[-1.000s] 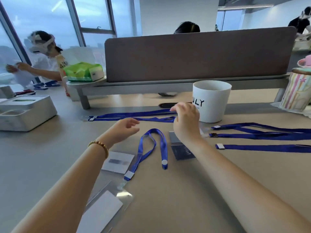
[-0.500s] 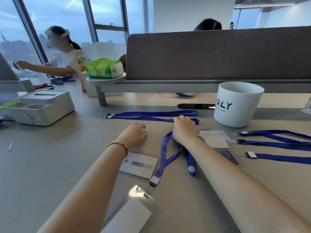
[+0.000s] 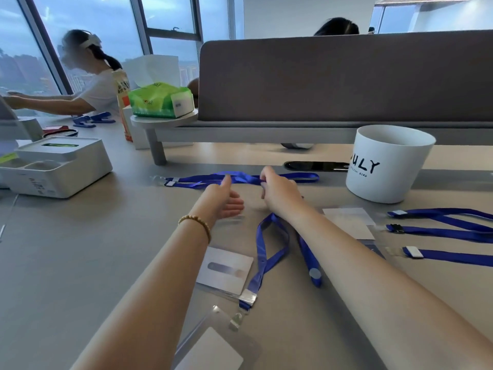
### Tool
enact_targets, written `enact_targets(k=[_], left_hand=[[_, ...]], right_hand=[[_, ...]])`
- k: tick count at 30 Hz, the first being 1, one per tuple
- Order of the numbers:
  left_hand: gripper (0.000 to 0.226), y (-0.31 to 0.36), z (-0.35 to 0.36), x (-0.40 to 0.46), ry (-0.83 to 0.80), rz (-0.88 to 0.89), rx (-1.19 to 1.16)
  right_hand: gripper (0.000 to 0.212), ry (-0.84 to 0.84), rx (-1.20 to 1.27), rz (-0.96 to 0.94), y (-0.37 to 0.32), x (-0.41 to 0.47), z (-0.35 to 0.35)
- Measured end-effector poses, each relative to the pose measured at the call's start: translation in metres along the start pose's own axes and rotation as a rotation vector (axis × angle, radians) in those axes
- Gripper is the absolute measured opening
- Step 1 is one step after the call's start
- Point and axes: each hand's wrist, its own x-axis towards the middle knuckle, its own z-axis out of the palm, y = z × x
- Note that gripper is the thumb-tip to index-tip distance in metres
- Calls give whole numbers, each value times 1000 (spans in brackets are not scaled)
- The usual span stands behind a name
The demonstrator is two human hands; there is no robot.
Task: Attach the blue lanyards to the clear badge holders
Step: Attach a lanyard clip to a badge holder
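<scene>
A blue lanyard point(image 3: 240, 179) is lying flat along the far part of the desk point(image 3: 80, 263), doubled over, with a white tag and clear clip at its left end. The right hand point(image 3: 280, 194) is pinching its strap near the middle, where the ribbon is bunching up. The left hand point(image 3: 222, 200) is hovering just beside it, fingers loosely spread, thumb up, holding nothing.

A second lanyard point(image 3: 269, 252) is looping toward the near edge, its metal clip point(image 3: 236, 320) touching a clear holder point(image 3: 213, 343) with a white card inside. Another holder point(image 3: 225, 271) is lying just left of the loop. Three more lanyards point(image 3: 448, 231) are stretching off the right edge.

Bare desk is opening to the left, between the arms and a white tray point(image 3: 57, 169). A white cup point(image 3: 386, 164) is standing near right; I cannot tell what is in it.
</scene>
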Motion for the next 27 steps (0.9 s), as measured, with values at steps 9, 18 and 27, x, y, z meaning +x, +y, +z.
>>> enact_targets(k=[9, 18, 27], left_hand=[[21, 5, -17, -23, 99, 69, -967], [10, 13, -15, -87, 211, 174, -854], [28, 7, 66, -175, -128, 425, -209]], right_hand=[[27, -167, 391, -174, -17, -68, -49], [42, -250, 435, 70, 23, -139, -106], [49, -306, 861, 287, 23, -172, -119]])
